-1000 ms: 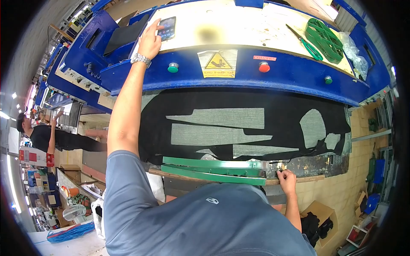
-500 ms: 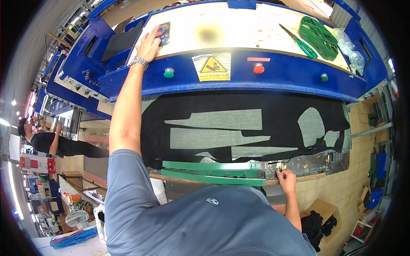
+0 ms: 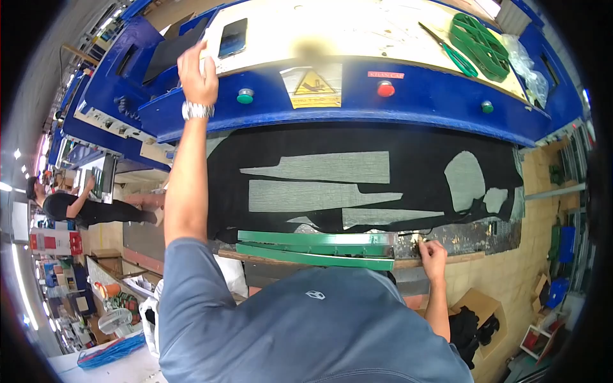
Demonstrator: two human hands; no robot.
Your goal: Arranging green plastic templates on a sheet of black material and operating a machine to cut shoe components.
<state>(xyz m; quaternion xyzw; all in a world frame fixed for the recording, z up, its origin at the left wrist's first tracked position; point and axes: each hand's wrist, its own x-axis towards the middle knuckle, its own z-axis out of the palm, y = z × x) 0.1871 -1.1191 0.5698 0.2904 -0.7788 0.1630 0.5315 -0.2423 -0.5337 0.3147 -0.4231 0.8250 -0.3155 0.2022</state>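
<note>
Factory floor spreads around a big blue machine (image 3: 408, 105) with a pale, scuffed top (image 3: 345, 32). On its front face I see a yellow warning label with a black triangle (image 3: 311, 86), a small red label plate (image 3: 385, 75) to its right, a green round button (image 3: 245, 96) to the left, a red round button (image 3: 384, 89) and a smaller green one (image 3: 487, 106) far right.

Below the face lies a black sheet (image 3: 408, 185) with long grey cut-out shapes showing through. Along its near edge sit green strips (image 3: 316, 246) on a wooden ledge.

My left hand (image 3: 196, 69), a metal watch on the wrist, is raised at the far left of the machine top, fingers curled together; it looks to be pinching the edge of a pale sheet just beside a dark phone (image 3: 233, 37), though I cannot tell for sure. My right hand (image 3: 433, 255) rests near me at the right end of the green strips, fingers bent down onto the worn ledge edge.

Far right on the top lie green scissors (image 3: 452, 51), a green coil of strapping (image 3: 480, 39) and a clear plastic bag (image 3: 522, 60). At the left another person (image 3: 76, 207) leans over a bench. A red and white box (image 3: 54, 241) stands below them; a brown carton (image 3: 476, 303) sits on the floor at right.
</note>
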